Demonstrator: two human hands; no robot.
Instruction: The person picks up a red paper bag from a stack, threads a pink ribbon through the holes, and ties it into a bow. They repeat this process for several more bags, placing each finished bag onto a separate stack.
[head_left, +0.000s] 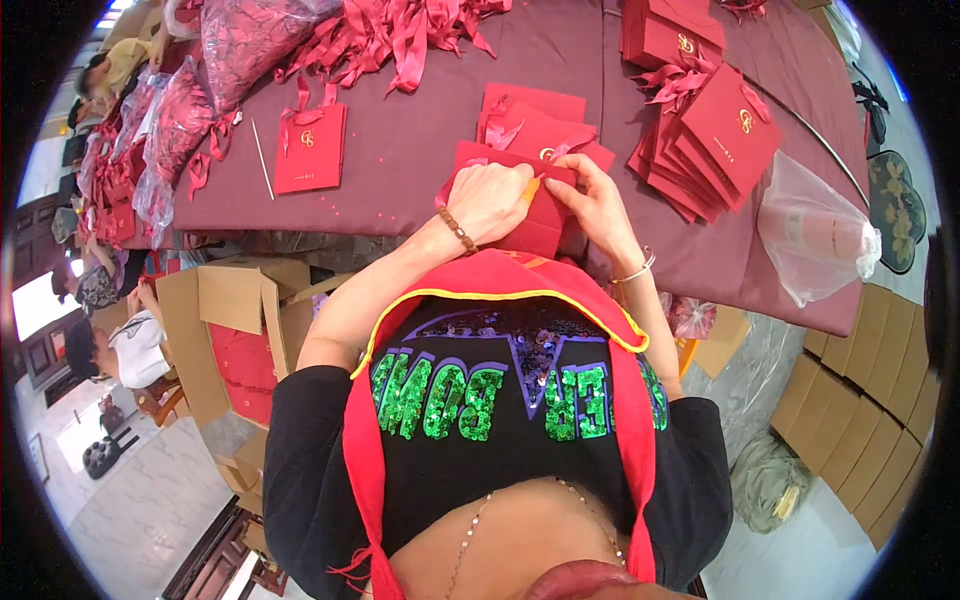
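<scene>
From where I stand, the person's red bag [541, 222] is at the counter [390, 185]'s near edge, just in front of the apron [500, 277]. The left hand [490, 198] is curled closed on its upper left part, a bit of yellow showing by the fingers; the right hand [596, 202] pinches its upper right edge between thumb and fingers. Other bags lie just beyond, partly covered.

The lone bag [315, 165] off to the left carries a gold emblem [307, 139] with a fine line of gold print below, too small to read from here. The fanned pile [700, 145] on the right shows the same gold marking on top. The black shirt [470, 440] bears big green sequined letters [470, 402], partly hidden by the apron straps.
</scene>
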